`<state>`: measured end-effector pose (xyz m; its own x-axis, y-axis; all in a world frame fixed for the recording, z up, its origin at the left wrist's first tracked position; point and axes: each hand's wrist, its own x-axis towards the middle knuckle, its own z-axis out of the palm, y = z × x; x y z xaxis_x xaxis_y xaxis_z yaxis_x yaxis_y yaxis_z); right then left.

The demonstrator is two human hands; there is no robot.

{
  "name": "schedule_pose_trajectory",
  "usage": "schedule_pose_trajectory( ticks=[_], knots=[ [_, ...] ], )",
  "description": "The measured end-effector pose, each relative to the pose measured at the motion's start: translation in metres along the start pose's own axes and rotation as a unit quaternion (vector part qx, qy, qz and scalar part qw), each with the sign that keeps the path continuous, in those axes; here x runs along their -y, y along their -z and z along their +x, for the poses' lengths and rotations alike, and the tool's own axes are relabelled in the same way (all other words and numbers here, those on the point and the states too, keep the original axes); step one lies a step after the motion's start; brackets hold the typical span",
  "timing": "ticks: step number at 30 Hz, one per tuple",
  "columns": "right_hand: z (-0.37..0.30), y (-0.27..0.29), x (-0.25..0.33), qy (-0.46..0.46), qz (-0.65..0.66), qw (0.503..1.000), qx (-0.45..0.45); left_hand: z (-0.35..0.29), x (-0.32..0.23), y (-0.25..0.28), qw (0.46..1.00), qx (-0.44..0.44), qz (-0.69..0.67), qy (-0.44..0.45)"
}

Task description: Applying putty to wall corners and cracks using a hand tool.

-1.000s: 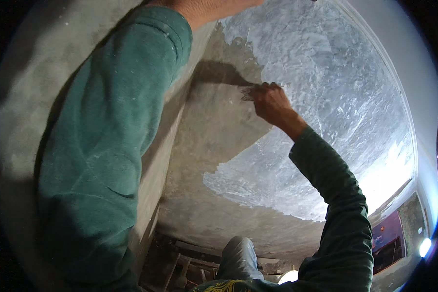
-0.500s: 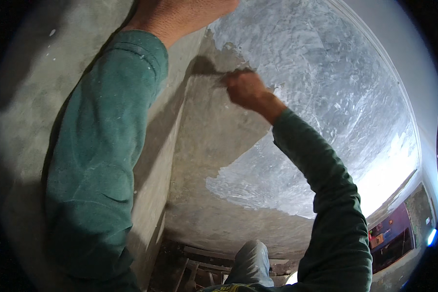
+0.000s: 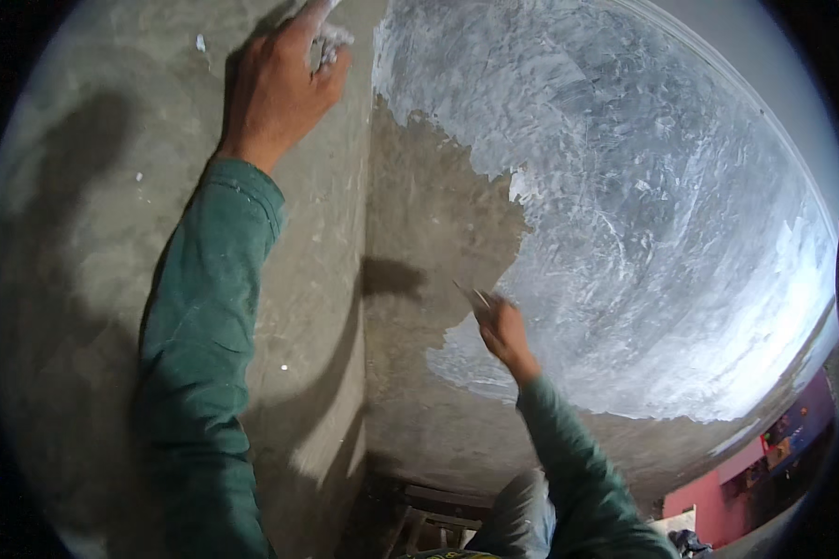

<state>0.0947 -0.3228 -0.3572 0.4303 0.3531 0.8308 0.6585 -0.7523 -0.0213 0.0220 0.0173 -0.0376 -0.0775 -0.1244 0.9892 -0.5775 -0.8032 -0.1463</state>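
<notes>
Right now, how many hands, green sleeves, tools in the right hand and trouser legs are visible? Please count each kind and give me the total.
Hands: 2 (left hand, right hand)
Green sleeves: 2 (left sleeve, right sleeve)
Tools in the right hand: 1 (thin tool, exact kind unclear)
Trouser legs: 1 (trouser leg)
Total: 6

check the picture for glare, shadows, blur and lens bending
In the head view, glare washes out the lower right of the grey-white coating; dark shadows fall across the left wall; the right hand and its thin tool look slightly soft; the fisheye bows the pale trim, with black corners.
</notes>
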Motion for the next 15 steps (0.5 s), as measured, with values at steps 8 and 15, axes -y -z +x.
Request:
schedule_pose_trajectory(
  ticks=[8, 15],
  knots=[
    [-0.203, 0.048, 0.050, -0.539, 0.495, 0.664, -0.151, -0.124, -0.065, -0.027, 0.958, 0.141, -0.185, 0.167],
    [-0.227, 0.112, 0.063, -0.590, 0.523, 0.560, -0.255, -0.387, -0.281, -0.048, 0.557, 0.328, -0.438, 0.625]
  ],
)
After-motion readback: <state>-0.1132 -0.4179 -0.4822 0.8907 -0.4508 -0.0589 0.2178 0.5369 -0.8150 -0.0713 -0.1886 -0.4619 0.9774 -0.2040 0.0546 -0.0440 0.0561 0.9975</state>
